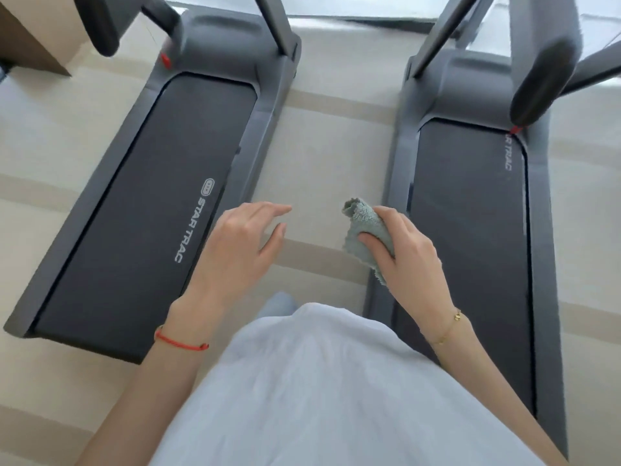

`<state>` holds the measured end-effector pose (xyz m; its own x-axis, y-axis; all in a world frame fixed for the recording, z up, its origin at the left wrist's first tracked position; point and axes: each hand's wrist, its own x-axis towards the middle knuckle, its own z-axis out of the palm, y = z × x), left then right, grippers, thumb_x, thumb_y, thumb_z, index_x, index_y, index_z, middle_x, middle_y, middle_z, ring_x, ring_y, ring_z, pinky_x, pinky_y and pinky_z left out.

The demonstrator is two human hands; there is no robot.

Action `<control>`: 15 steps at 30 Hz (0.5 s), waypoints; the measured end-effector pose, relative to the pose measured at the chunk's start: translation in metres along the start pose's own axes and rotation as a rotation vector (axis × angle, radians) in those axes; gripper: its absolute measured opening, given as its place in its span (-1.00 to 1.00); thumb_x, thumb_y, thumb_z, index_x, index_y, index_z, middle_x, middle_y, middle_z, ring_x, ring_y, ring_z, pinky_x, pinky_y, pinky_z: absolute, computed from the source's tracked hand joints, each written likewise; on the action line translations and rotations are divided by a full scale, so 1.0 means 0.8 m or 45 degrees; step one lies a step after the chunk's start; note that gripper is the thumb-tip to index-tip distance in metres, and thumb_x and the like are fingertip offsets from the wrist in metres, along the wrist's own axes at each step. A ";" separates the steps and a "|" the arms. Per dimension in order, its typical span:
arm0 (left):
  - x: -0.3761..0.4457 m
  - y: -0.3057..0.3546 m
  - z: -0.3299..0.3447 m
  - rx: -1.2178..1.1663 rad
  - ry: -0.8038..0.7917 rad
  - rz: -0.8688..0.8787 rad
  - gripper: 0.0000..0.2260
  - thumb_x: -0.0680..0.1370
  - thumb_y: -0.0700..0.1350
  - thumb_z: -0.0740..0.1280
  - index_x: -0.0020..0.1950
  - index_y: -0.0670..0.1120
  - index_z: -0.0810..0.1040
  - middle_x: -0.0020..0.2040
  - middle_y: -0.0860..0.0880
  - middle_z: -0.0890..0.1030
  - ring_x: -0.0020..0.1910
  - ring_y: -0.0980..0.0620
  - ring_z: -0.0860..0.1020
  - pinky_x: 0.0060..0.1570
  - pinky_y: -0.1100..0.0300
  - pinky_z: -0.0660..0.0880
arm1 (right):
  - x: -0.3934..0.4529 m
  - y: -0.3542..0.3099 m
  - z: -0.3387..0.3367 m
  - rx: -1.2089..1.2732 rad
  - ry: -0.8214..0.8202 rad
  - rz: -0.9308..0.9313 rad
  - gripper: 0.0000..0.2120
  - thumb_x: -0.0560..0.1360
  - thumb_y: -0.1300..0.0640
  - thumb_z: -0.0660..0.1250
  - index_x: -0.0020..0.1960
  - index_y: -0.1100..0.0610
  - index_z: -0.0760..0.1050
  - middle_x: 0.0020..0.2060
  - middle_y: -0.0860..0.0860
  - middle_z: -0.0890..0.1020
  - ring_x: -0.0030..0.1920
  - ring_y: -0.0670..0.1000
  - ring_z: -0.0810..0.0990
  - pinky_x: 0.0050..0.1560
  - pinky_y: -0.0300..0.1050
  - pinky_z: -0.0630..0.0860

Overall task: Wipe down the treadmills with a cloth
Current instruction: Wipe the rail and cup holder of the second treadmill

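Two dark grey treadmills lie side by side below me. The left treadmill (134, 210) shows its black belt with white lettering; the right treadmill (470, 230) runs down the right side. I stand in the floor gap between them. My right hand (406, 253) grips a bunched grey-green cloth (361, 218), held in the air by the inner side rail of the right treadmill. My left hand (238, 243) hovers over the gap beside the left treadmill's right rail, fingers relaxed and holding nothing.
Beige striped floor (332, 136) runs between and around the machines. Each treadmill has upright posts and a padded handrail end at the top, left handrail (100, 25) and right handrail (541, 82). A brown box (30, 45) stands at the far left. My pale skirt (322, 391) fills the lower middle.
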<state>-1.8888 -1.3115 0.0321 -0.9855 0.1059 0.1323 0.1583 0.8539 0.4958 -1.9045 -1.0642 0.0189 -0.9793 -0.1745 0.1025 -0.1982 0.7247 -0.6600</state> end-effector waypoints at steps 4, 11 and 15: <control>0.095 -0.015 0.006 -0.040 -0.049 0.105 -0.70 0.60 -0.06 0.21 0.26 -0.09 0.60 0.14 0.00 0.65 0.14 -0.01 0.59 0.23 0.05 0.43 | 0.063 0.011 0.001 -0.007 0.093 0.090 -0.75 0.60 0.02 0.26 0.25 0.05 0.47 0.06 -0.07 0.58 -0.04 -0.06 0.55 -0.08 -0.14 0.51; 0.291 -0.038 0.022 -0.047 -0.117 0.341 -0.72 0.61 -0.07 0.24 0.26 -0.09 0.60 0.14 0.00 0.65 0.11 -0.04 0.59 0.24 -0.07 0.46 | 0.190 0.029 -0.006 -0.045 0.307 0.215 -0.72 0.61 0.03 0.26 0.28 0.09 0.47 0.08 -0.07 0.58 0.00 -0.10 0.55 -0.02 -0.31 0.48; 0.416 -0.031 0.027 -0.050 -0.162 0.539 -0.74 0.61 -0.07 0.24 0.25 -0.06 0.59 0.15 0.02 0.64 0.15 -0.05 0.57 0.25 -0.07 0.44 | 0.272 0.031 -0.015 -0.022 0.462 0.329 -0.72 0.60 0.06 0.28 0.28 0.10 0.48 0.06 -0.05 0.59 -0.02 -0.14 0.53 -0.01 -0.47 0.39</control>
<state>-2.2219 -1.2866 0.0456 -0.8326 0.5060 0.2253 0.5493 0.7020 0.4533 -2.1234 -1.0758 0.0338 -0.9472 0.2566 0.1923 0.0572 0.7253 -0.6861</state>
